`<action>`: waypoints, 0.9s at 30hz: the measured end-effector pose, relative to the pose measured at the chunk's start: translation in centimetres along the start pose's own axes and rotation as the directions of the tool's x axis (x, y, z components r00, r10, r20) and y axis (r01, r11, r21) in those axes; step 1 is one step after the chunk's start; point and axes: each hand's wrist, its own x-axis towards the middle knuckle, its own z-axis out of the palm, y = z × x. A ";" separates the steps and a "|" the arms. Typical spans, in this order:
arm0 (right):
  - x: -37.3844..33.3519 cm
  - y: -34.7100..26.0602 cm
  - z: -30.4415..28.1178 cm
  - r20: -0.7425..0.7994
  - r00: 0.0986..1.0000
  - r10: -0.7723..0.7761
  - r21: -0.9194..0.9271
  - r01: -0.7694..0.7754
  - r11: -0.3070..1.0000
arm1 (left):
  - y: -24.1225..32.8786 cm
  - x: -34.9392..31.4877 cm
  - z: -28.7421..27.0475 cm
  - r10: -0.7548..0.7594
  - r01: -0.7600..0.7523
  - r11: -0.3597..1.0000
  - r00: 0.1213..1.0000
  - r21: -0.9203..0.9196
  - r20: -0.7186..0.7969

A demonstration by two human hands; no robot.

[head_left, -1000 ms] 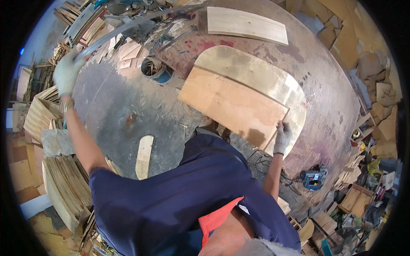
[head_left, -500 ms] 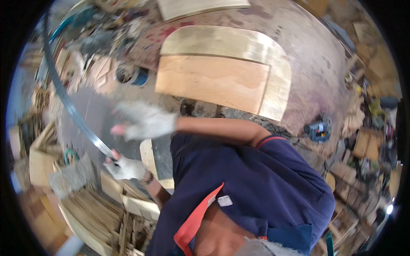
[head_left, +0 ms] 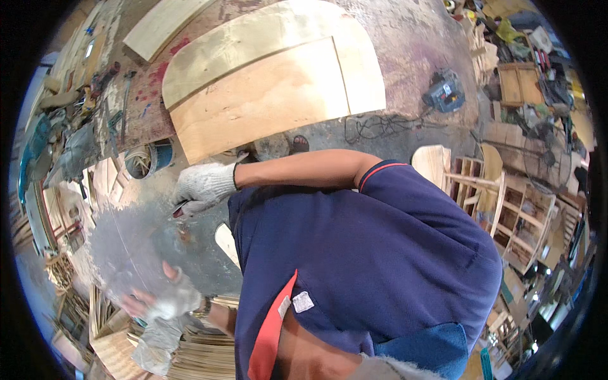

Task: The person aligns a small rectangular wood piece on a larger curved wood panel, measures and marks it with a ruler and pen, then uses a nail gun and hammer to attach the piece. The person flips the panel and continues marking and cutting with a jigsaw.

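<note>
My left hand [head_left: 166,297], in a light work glove with bare fingertips and a band at the wrist, is blurred at lower left. Its thumb and fingers look apart, with nothing plainly between them. It is just above a grey rag [head_left: 154,345] on stacked wooden strips. My right hand [head_left: 204,187], also gloved, reaches across my body with its fingers curled. Something small and dark red shows at its fingertips; I cannot tell what it is. Beyond that hand, a large pale panel [head_left: 228,44] with rounded corners lies under a smaller rectangular plywood board [head_left: 266,92].
A blue jigsaw-like power tool [head_left: 445,92] with a dark cable lies to the right. A bucket [head_left: 163,158] stands at left beside wood offcuts. Another pale board [head_left: 161,28] lies far left. Wooden frames [head_left: 481,187] and a fan [head_left: 548,155] fill the right side.
The long curved metal strip that my left hand held is out of view. My left hand has dropped lower; my right hand's fingers have curled. The view has turned and shifted.
</note>
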 end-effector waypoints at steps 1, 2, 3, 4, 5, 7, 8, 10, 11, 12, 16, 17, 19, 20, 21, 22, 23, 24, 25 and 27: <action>-0.2 0.7 -0.4 0.085 0.996 -0.040 -0.129 0.050 0.990 | -1.0 -0.1 0.8 0.104 -0.101 0.994 0.984 -0.030 0.146; -0.7 1.4 -0.7 0.144 0.989 -0.029 -0.131 0.048 0.990 | -1.5 -0.4 2.3 0.147 -0.136 0.989 0.932 -0.058 0.332; -1.5 2.0 -1.4 0.235 0.971 0.050 -0.171 -0.009 0.985 | -1.5 -1.3 3.7 0.189 -0.164 0.982 0.847 -0.094 0.497; -2.1 2.5 -1.7 0.325 0.936 0.138 -0.196 -0.076 0.978 | -1.4 -2.5 4.5 0.203 -0.082 0.973 0.755 -0.217 0.623; -2.6 2.9 -1.9 0.278 0.940 0.196 -0.259 -0.124 0.958 | -1.2 -3.9 5.4 0.231 0.017 0.949 0.643 -0.315 0.730; -3.7 4.2 -3.3 0.342 0.892 0.296 -0.334 -0.179 0.925 | -0.5 -6.9 6.6 0.282 0.221 0.868 0.518 -0.445 0.808; -3.9 4.7 -3.9 0.404 0.846 0.349 -0.379 -0.192 0.905 | 0.0 -8.4 7.1 0.264 0.291 0.854 0.473 -0.432 0.841; -3.6 5.3 -4.1 0.369 0.859 0.355 -0.432 -0.180 0.884 | 0.6 -11.0 8.0 0.259 0.517 0.741 0.368 -0.428 0.893; -3.6 5.3 -4.0 0.267 0.887 0.378 -0.488 -0.213 0.846 | 1.0 -12.1 8.5 0.245 0.518 0.753 0.351 -0.406 0.904; -3.6 5.4 -4.2 0.166 0.893 0.419 -0.569 -0.260 0.780 | 1.8 -13.1 9.3 0.229 0.509 0.770 0.344 -0.386 0.911; -2.6 6.4 -4.2 -0.313 0.948 -0.065 -0.669 -0.171 0.723 | 4.1 -17.4 11.2 0.120 0.661 0.668 0.359 -0.343 0.926; -2.7 7.0 -4.7 -0.380 0.920 -0.100 -0.653 -0.190 0.734 | 4.6 -18.6 11.4 0.089 0.673 0.662 0.365 -0.329 0.927; -1.8 9.1 -5.6 -0.461 0.887 -0.031 -0.651 -0.314 0.691 | 5.2 -21.0 11.6 0.017 0.802 0.562 0.232 -0.201 0.973; -1.2 10.5 -6.1 -0.500 0.866 0.003 -0.639 -0.372 0.673 | 5.5 -22.1 11.6 -0.007 0.845 0.522 0.138 -0.114 0.990; -0.5 11.9 -6.7 -0.489 0.872 -0.012 -0.674 -0.369 0.640 | 5.9 -23.0 11.7 -0.038 0.862 0.496 0.144 -0.107 0.989; 0.4 13.4 -7.4 -0.482 0.876 -0.039 -0.711 -0.364 0.601 | 6.2 -23.8 11.8 -0.038 0.910 0.398 0.146 -0.119 0.989; 1.6 14.9 -8.1 -0.451 0.892 0.018 -0.703 -0.367 0.609 | 6.7 -24.4 11.8 -0.030 0.944 0.321 0.095 -0.081 0.995; 2.7 16.2 -8.7 -0.402 0.915 0.021 -0.748 -0.341 0.569 | 7.3 -24.9 11.9 -0.011 0.967 0.256 0.002 0.001 1.000; 3.8 17.5 -9.0 -0.363 0.932 0.022 -0.791 -0.321 0.521 | 7.8 -25.3 11.8 0.012 0.983 0.156 -0.100 0.097 0.995; 6.0 19.7 -9.7 -0.307 0.950 0.055 -0.859 -0.302 0.414 | 8.8 -25.7 11.7 0.012 0.987 0.105 -0.122 0.120 0.992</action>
